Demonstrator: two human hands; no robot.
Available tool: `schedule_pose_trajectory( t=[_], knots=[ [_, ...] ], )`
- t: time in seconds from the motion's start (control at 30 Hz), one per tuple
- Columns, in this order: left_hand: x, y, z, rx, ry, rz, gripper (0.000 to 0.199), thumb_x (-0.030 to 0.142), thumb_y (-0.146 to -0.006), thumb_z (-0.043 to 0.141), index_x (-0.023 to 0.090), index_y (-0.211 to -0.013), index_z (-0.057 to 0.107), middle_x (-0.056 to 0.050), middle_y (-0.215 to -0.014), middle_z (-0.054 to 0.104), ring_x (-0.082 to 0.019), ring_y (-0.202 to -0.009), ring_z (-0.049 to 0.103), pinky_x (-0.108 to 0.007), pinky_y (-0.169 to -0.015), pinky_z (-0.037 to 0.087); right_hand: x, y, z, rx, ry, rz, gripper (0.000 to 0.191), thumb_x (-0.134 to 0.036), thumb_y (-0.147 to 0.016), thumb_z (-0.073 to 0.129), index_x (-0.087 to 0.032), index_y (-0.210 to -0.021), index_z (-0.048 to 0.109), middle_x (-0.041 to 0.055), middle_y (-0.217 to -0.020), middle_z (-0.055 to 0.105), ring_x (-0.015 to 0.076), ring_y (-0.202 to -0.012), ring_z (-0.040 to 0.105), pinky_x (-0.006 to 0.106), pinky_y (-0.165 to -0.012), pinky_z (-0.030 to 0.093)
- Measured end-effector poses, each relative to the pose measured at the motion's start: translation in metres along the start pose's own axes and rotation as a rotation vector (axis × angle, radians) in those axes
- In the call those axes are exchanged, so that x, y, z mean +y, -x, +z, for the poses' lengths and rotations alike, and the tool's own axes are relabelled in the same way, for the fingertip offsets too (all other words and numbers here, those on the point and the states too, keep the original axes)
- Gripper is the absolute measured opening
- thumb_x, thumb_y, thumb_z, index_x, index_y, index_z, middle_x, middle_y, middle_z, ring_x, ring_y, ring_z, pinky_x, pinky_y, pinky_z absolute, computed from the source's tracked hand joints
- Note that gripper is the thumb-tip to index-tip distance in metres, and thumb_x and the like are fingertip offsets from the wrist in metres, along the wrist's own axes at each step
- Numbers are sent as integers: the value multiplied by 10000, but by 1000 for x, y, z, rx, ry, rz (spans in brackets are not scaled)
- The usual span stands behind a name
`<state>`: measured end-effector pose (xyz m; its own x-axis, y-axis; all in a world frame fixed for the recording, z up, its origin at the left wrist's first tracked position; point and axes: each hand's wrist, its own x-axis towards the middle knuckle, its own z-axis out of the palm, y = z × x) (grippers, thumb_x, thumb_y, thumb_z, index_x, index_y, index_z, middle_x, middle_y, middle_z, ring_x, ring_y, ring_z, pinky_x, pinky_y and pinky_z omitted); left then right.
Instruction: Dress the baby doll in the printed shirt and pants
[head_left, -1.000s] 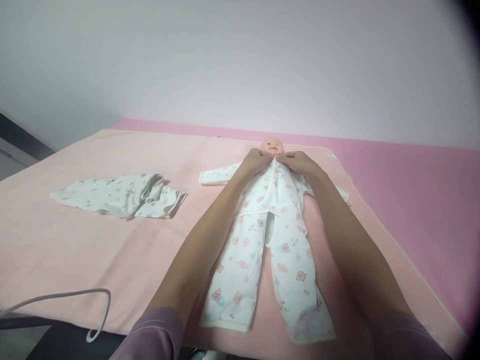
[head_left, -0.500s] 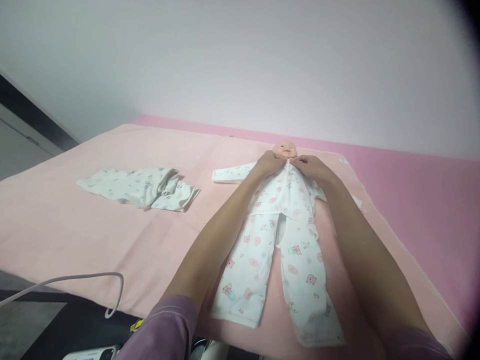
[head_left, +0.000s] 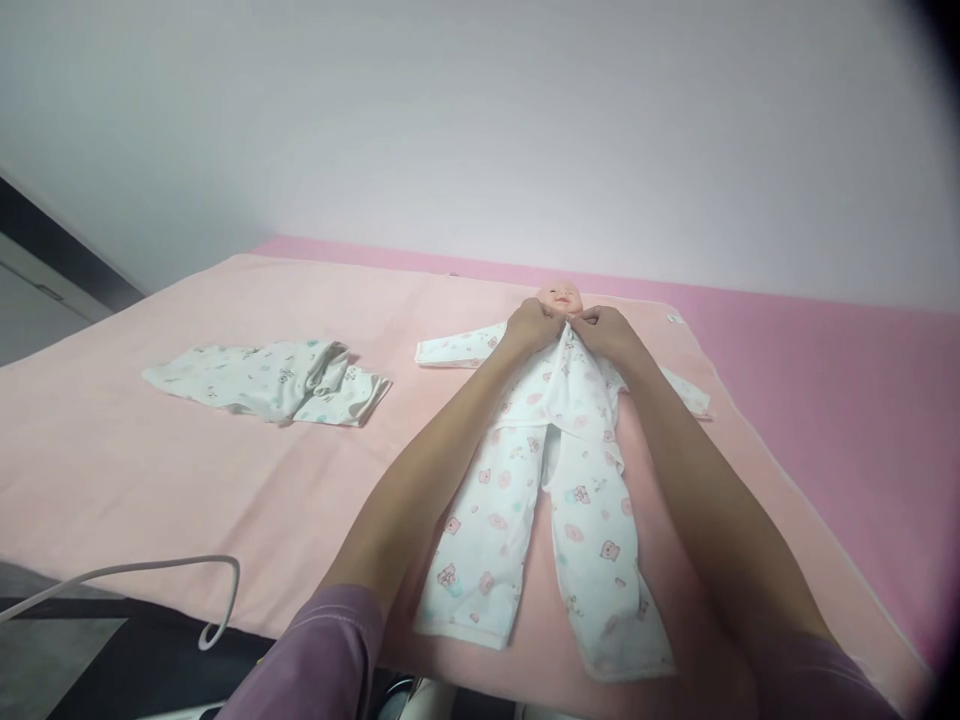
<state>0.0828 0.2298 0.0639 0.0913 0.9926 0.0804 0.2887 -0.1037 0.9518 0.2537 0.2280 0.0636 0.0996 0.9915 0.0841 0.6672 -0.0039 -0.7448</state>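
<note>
A baby doll (head_left: 561,297) lies on its back, wearing a white printed top (head_left: 556,385) and white printed trousers (head_left: 487,530) with legs spread toward me. At its neckline my left hand (head_left: 535,325) pinches the collar of the top from the left. My right hand (head_left: 602,328) grips the collar from the right, its fingers close to those of the left. Between them the fabric is drawn up into a small peak. The doll's sleeves stretch out flat to both sides. Whatever fastening lies under my fingertips is too small to make out.
A crumpled white printed garment (head_left: 270,380) lies to the left on the pink sheet (head_left: 187,480). A white cable (head_left: 165,563) curls over the front left edge. A pale wall (head_left: 487,130) rises behind.
The view has shifted slightly, so the scene sits a little further left. Both hands stay at the collar, and their fingertips have drawn slightly closer together.
</note>
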Motion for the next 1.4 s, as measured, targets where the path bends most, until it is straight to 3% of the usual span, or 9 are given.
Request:
schedule_pose_trajectory(
  t=[0.2,0.37,0.5,0.63,0.77,0.9,1.03,1.27,1.4],
  knots=[
    [6,15,3,17,-166,92,347,318,-1090,672,207,-772,592,-5,-730,607,-173,-721,550,-308,-736,393,-12,22,0,90,170,-136,291,-293,-1135,526,-178,-1078,788,150,-1143,813,307,-1095,730,429,-1044,522],
    [-15,101,-30,84,-339,386,387,397,-1003,803,215,-1300,636,-113,-1322,693,-285,-1174,637,-422,-1026,510,2,114,-32,120,182,-472,314,-475,-1133,584,-216,-1273,694,136,-1245,747,297,-1050,689,427,-966,521],
    [-37,169,-44,-66,-489,477,519,386,-897,872,221,-1290,575,-127,-1311,641,-329,-1190,598,-477,-1012,542,21,178,-31,-79,283,-540,321,-489,-1028,716,-240,-1201,611,98,-1167,711,283,-986,673,358,-762,477],
    [-37,172,-31,29,-592,479,229,314,-995,755,235,-1085,559,-98,-1163,675,-303,-1074,612,-450,-942,514,16,176,-14,7,372,-513,123,-323,-1025,600,-243,-989,513,65,-968,664,242,-827,604,340,-714,375],
    [-33,154,-52,140,-538,271,176,370,-1190,519,245,-1075,566,-39,-976,712,-231,-857,646,-380,-824,461,26,154,-46,122,328,-320,367,-402,-1150,419,-260,-814,378,21,-716,537,212,-674,481,348,-688,293],
    [-55,159,-117,341,-530,-96,224,331,-1222,448,210,-1100,591,-89,-1017,728,-239,-896,653,-376,-841,452,90,159,-103,144,396,-17,377,-410,-1116,461,-257,-775,419,17,-694,532,210,-671,466,344,-710,321],
    [-72,192,-154,324,-577,-194,188,315,-1139,628,210,-984,607,-95,-932,713,-251,-828,624,-414,-852,467,148,201,-122,60,457,123,242,-440,-1016,610,-241,-878,608,61,-856,700,244,-776,594,353,-749,393],
    [-42,314,-95,448,-449,411,213,420,-1161,599,254,-1275,668,-102,-1219,750,-261,-1037,689,-443,-964,538,135,359,-75,368,235,-258,260,-514,-1064,624,-259,-1047,671,83,-889,691,270,-787,643,424,-771,510],
    [-84,425,-52,557,-403,816,63,326,-1080,637,268,-1068,658,-53,-903,722,-254,-845,690,-449,-826,559,141,457,-13,282,-55,-541,314,-503,-1090,553,-292,-860,588,61,-719,617,267,-652,599,434,-640,491]
  ],
)
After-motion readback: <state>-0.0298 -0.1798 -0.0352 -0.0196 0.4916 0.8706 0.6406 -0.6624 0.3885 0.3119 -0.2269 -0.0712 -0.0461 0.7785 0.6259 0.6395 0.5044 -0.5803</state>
